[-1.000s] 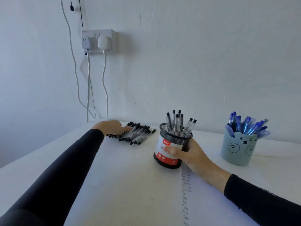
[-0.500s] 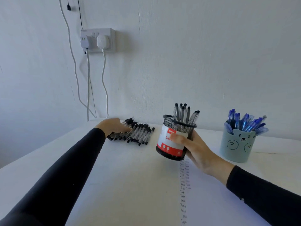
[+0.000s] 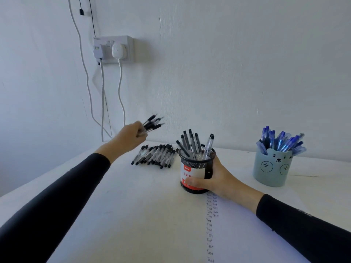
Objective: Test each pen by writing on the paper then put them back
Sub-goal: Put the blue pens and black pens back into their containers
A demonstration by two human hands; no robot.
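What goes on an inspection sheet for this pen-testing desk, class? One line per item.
Surface: white table under paper with columns of "Test".
Job's things: mesh cup of black pens; loose black pens lying in a row behind it.
Clutter: bear cup of blue pens.
Hands: left hand raised, gripping a pen bundle; right hand around the mesh cup.
Cables: two plugs in a socket, leads hanging down.
Surroundings: bare white wall.
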